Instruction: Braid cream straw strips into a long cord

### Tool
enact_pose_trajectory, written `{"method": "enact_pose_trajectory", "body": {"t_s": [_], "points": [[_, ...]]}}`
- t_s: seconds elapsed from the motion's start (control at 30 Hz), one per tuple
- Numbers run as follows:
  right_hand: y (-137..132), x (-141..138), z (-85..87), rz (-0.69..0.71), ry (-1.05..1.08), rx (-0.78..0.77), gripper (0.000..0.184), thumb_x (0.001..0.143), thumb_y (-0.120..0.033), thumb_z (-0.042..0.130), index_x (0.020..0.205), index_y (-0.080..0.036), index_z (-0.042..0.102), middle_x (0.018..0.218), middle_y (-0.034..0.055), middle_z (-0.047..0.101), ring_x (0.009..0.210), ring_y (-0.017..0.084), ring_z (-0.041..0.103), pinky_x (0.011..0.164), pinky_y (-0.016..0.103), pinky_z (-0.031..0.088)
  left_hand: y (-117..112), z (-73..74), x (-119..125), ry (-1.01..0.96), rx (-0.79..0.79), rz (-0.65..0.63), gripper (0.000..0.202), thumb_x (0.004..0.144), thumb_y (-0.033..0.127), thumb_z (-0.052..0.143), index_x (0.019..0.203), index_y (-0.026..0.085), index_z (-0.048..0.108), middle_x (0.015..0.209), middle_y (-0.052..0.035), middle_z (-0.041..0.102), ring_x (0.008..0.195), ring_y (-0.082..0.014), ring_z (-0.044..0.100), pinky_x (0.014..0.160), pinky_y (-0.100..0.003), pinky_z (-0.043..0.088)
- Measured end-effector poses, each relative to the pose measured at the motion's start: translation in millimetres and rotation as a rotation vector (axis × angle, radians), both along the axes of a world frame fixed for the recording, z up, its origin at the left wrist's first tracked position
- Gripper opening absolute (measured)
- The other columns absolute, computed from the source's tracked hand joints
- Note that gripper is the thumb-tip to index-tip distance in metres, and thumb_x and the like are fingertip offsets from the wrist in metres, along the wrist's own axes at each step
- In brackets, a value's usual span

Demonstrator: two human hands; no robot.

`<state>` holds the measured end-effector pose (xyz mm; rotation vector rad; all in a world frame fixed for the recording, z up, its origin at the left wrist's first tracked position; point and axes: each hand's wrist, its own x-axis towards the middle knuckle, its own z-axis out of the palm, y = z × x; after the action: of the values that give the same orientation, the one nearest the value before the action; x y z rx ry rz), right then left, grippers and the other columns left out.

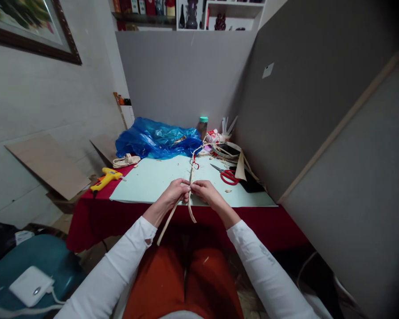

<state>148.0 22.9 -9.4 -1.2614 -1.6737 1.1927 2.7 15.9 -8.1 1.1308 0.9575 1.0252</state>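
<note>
Head camera: left hand and right hand pinch one slim, straw-coloured fibre cord near the front edge of the red-clothed table, two pale flat tails hanging. Plaiting seems in hand; the next move calls for even tension. One pair of red-handled scissors lies toward the right edge, one yellow plastic glue gun near the left.

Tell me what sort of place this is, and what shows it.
Probably an indoor craft corner: a yellow glue gun and red-handled scissors lie on a cloth-covered table, while the left hand and right hand pinch pale strips.
</note>
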Motion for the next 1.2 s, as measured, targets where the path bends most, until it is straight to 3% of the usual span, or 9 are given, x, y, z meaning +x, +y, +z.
{"method": "enact_pose_trajectory", "body": {"t_s": [0.2, 0.33, 0.43, 0.53, 0.7, 0.8, 0.87, 1.0, 1.2], "points": [[-1.9, -0.3, -0.7, -0.039, 0.05, 0.019, 0.022, 0.072, -0.032, 0.052, 0.058, -0.016, 0.057, 0.045, -0.0047, 0.042, 0.047, 0.009, 0.036, 0.048, 0.022, 0.024, -7.2, 12.9, -9.6, 0.526, 0.149, 0.164, 0.006, 0.076, 0.021, 0.06, 0.076, 0.015, 0.058, 0.057, -0.002, 0.064, 0.037, -0.0109, 0.051, 0.042, -0.022, 0.038], [-4.1, -2.6, -0.8, -0.022, 0.117, 0.012, 0.021, 0.069, -0.031, 0.052, 0.056, -0.015, 0.058, 0.048, -0.0023, 0.05, 0.049, 0.009, 0.04, 0.049, 0.021, 0.025, -18.6, 20.2, -7.4, 0.799, 0.328, 0.244, 0.012, 0.076, 0.021, 0.062, 0.064, 0.017, 0.062, 0.059, -0.004, 0.064, 0.047, -0.0137, 0.054, 0.052, -0.024, 0.037], [-5.7, -1.8, 1.2, 0.017, 0.181, -0.021, 0.018, 0.067, -0.03, 0.052, 0.059, -0.015, 0.058, 0.049, -0.002, 0.05, 0.047, 0.009, 0.039, 0.047, 0.021, 0.023, -31.8, 18.1, 12.1, 1.01, 0.491, 0.36, 0.007, 0.077, 0.02, 0.061, 0.072, 0.017, 0.065, 0.063, -0.0079, 0.063, 0.064, -0.0208, 0.059, 0.062, -0.027, 0.036], [-7.6, 1.6, 3.9, 0.049, 0.242, -0.045, 0.017, 0.066, -0.029, 0.052, 0.056, -0.015, 0.053, 0.048, -0.0041, 0.044, 0.044, 0.006, 0.033, 0.045, 0.021, 0.019, -46.0, 17.7, 32.9, 1.122, 0.539, 0.355, 0.017, 0.082, 0.013, 0.052, 0.092, 0.016, 0.066, 0.069, -0.0099, 0.062, 0.069, -0.0238, 0.06, 0.067, -0.03, 0.036], [-7.8, 7.9, 6.3, 0.082, 0.332, -0.083, 0.02, 0.067, -0.033, 0.059, 0.064, -0.014, 0.058, 0.048, -0.0072, 0.038, 0.043, 0.004, 0.025, 0.044, 0.02, 0.016, -45.7, 38.2, 18.0, 0.968, 0.508, 0.154, 0.01, 0.074, 0.022, 0.066, 0.065, 0.019, 0.064, 0.058, -0.0048, 0.057, 0.065, -0.0214, 0.057, 0.067, -0.028, 0.036], [-5.7, 10.4, 6.6, 0.12, 0.39, -0.156, 0.024, 0.069, -0.035, 0.064, 0.073, -0.012, 0.062, 0.054, -0.0059, 0.045, 0.043, 0.003, 0.022, 0.042, 0.02, 0.011, -25.9, 45.7, -3.8, 0.746, 0.422, 0.219, 0.016, 0.081, 0.025, 0.057, 0.069, 0.018, 0.065, 0.066, -0.0045, 0.062, 0.061, -0.0166, 0.056, 0.064, -0.026, 0.039], [-4.7, 11.6, 6.1, 0.129, 0.419, -0.186, 0.026, 0.07, -0.037, 0.067, 0.077, -0.012, 0.063, 0.059, -0.0039, 0.051, 0.044, 0.003, 0.027, 0.042, 0.018, 0.015, -11.1, 40.8, -8.1, 0.496, 0.268, 0.224, 0.008, 0.077, 0.019, 0.06, 0.082, 0.015, 0.064, 0.072, -0.0034, 0.064, 0.059, -0.0138, 0.058, 0.063, -0.025, 0.042], [-4.2, 13.8, 3.2, 0.205, 0.486, -0.183, 0.029, 0.072, -0.041, 0.069, 0.078, -0.014, 0.06, 0.067, -0.0006, 0.057, 0.057, 0.008, 0.051, 0.054, 0.02, 0.036, 6.3, 18.7, 5.4, 0.069, -0.014, -0.035, 0.015, 0.074, 0.017, 0.065, 0.086, 0.012, 0.058, 0.065, -0.0018, 0.061, 0.052, -0.0091, 0.054, 0.054, -0.02, 0.043], [-4.6, 17.1, 3.7, 0.21, 0.375, -0.197, 0.022, 0.078, -0.035, 0.062, 0.086, -0.016, 0.054, 0.066, -0.004, 0.053, 0.052, 0.006, 0.045, 0.052, 0.019, 0.033, 7.4, 7.7, 9.2, 0.035, -0.133, -0.11, 0.014, 0.079, 0.02, 0.062, 0.073, 0.011, 0.054, 0.057, 0.0018, 0.051, 0.035, 0.001, 0.022, 0.035, -0.014, 0.014]]}}
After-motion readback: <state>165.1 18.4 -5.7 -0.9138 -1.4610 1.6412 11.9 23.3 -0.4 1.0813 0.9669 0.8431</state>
